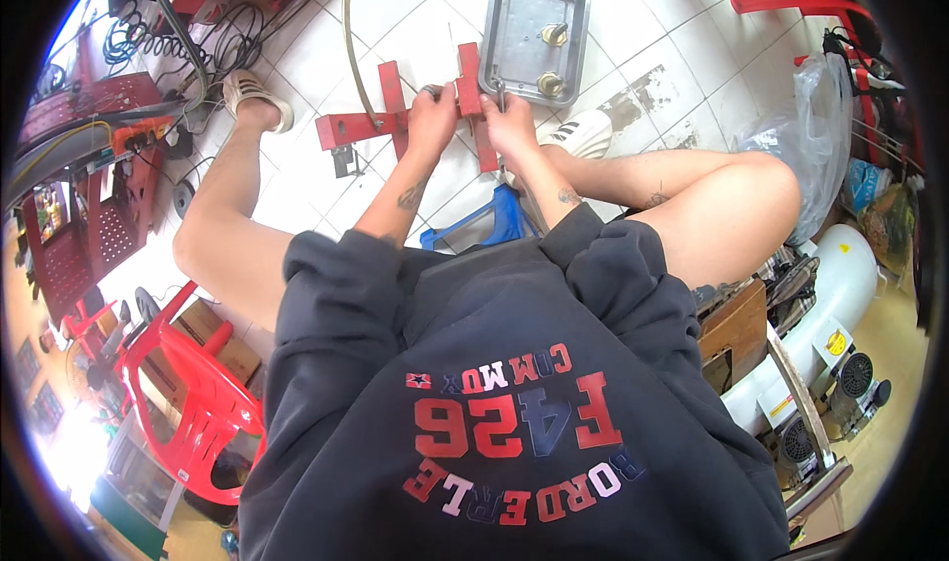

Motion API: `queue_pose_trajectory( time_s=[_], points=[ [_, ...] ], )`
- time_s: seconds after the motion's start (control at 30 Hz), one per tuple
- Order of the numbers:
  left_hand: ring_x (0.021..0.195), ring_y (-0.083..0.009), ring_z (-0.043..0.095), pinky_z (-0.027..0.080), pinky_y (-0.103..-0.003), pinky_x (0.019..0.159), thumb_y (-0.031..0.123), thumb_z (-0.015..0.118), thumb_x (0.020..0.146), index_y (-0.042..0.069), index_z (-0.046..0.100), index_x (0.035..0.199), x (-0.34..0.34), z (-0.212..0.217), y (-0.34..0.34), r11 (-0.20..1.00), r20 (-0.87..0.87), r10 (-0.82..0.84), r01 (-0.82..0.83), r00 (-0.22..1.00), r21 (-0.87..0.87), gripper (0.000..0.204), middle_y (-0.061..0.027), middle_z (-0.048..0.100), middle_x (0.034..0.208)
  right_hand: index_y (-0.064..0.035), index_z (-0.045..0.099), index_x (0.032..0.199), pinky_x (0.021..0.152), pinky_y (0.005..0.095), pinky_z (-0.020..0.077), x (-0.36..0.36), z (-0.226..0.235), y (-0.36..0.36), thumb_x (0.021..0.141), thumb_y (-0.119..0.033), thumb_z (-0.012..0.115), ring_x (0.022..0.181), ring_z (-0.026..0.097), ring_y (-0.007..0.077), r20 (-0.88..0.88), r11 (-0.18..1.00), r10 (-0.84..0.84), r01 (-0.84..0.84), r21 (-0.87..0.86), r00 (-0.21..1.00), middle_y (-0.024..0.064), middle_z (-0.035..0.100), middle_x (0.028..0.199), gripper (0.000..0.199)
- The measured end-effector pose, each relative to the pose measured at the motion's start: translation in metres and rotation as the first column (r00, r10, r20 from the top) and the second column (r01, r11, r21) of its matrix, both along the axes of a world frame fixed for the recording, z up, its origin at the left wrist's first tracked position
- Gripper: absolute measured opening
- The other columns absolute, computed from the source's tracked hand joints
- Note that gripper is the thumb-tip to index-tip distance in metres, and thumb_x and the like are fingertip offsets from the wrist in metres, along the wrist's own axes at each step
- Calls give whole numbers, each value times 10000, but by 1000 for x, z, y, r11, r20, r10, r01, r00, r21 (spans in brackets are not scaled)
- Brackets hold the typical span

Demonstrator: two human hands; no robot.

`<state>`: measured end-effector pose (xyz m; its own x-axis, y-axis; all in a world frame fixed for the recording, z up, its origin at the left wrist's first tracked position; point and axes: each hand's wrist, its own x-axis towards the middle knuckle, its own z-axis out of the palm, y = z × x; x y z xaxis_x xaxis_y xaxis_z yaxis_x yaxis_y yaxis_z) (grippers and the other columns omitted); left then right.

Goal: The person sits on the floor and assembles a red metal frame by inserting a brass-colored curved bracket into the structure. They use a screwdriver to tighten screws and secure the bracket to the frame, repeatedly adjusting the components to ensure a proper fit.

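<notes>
Low over the tiled floor, a red metal frame (356,128) with crossing bars stands between and beyond my hands. My left hand (432,121) is closed beside the frame's right upright bar (469,79); a small dark piece shows at its fingertips, too small to name. On the other side of that bar, my right hand (510,126) is closed around a slim metal tool (501,94) that points away from me. Just beyond it lies a grey metal tray (486,42) holding two brass fittings, a far one (554,35) and a near one (550,85).
A blue plastic stool (506,213) is under me, between my legs. Red machinery (99,106) and coiled black cables (138,42) fill the left. A red plastic chair (203,393) stands near left. At right are a clear plastic bag (813,136) and a white tank (845,269).
</notes>
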<state>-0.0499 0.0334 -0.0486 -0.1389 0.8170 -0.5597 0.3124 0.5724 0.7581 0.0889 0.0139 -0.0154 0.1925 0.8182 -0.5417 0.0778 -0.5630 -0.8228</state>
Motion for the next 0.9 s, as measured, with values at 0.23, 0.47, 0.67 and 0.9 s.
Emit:
queue_pose_trajectory(
  time_s=[0.23,0.47,0.67,0.9],
  points=[
    [713,-165,674,518,-313,682,197,552,969,-38,580,1118,-1,33,-31,987,101,84,-96,991,129,280,-110,695,845,35,687,916,714,352,488,-5,-7,3,907,-181,651,750,634,198,-46,1000,30,-30,1,998,138,693,813,219],
    [741,-267,686,503,-387,666,204,483,1002,9,583,1004,0,6,-35,978,37,-21,13,999,207,219,-170,673,794,20,702,935,705,303,485,-2,12,1,905,-151,666,761,626,138,-153,999,34,-40,-33,988,80,706,846,177],
    [785,-427,648,492,-485,699,237,458,1007,2,572,951,3,29,-31,928,-161,-97,148,982,342,268,-260,639,794,-1,696,951,505,244,385,5,6,2,897,-210,704,599,511,65,-265,998,5,-22,-62,964,7,649,768,216],
    [766,-459,650,492,-492,712,440,477,981,-72,641,782,0,11,-23,978,-210,-7,50,978,204,574,-274,641,720,-22,716,899,469,242,353,0,3,2,899,-203,704,556,482,56,-200,999,-20,13,-39,979,-2,651,736,181]
  ],
)
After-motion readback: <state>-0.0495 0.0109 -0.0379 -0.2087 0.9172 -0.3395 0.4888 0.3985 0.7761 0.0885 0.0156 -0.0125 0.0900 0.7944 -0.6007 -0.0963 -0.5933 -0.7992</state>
